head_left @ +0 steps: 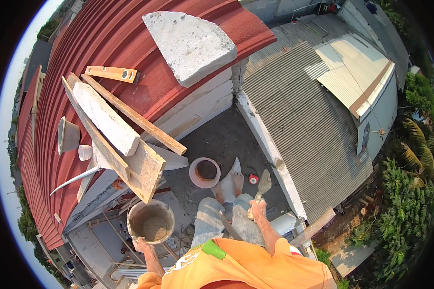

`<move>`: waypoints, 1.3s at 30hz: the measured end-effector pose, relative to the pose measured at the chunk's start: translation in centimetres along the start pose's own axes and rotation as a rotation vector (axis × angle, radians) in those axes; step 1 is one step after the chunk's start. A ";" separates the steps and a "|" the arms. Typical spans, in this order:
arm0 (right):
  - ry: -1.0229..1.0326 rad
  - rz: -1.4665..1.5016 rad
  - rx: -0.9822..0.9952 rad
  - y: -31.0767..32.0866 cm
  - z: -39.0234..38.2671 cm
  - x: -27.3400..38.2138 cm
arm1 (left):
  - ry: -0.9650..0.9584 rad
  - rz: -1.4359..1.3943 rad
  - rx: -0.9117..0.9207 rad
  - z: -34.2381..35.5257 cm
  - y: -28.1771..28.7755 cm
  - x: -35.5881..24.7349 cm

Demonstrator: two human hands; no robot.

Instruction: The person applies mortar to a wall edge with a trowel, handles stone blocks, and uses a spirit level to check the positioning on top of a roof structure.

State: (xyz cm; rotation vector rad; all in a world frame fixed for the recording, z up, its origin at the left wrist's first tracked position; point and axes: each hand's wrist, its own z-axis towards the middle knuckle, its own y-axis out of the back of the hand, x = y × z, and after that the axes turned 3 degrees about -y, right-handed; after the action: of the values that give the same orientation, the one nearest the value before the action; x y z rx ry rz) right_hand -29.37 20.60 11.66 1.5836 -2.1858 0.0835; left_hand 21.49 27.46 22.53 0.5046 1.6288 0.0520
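My left hand (141, 244) grips the near rim of a round bucket (151, 222) filled with grey wet mortar, held low at my left. My right hand (258, 210) is closed on the handle of a mason's trowel (264, 183), its blade pointing away from me above the concrete ledge. Bare feet (229, 185) stand on a pale board below me. An orange shirt and grey trousers fill the lower edge of the head view.
A red corrugated roof (106, 43) carries a grey concrete block (190, 45), an orange spirit level (113, 73), wooden planks (115, 125) and a bowl (68, 136). A pink bucket (205, 172) sits on the ledge. Right of a white parapet (270, 149) lie grey metal roofs and trees far below.
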 end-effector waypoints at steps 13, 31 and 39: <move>-0.126 -0.183 -0.348 16.5 -6.0 -4.4 | 0.273 -0.009 -0.180 -6.3 12.1 -2.3; 0.153 -0.769 -0.150 14.0 -4.5 5.4 | 0.341 0.101 -0.423 -11.1 19.4 2.2; 0.168 -0.898 -0.075 13.8 -5.5 5.6 | 0.315 0.111 -0.407 -9.2 19.1 2.2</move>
State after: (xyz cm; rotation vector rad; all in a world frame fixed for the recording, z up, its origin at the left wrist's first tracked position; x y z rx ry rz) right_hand -41.69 22.01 21.57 2.2499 -1.1810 -0.1333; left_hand 18.13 47.85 27.92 0.2789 1.8337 0.5580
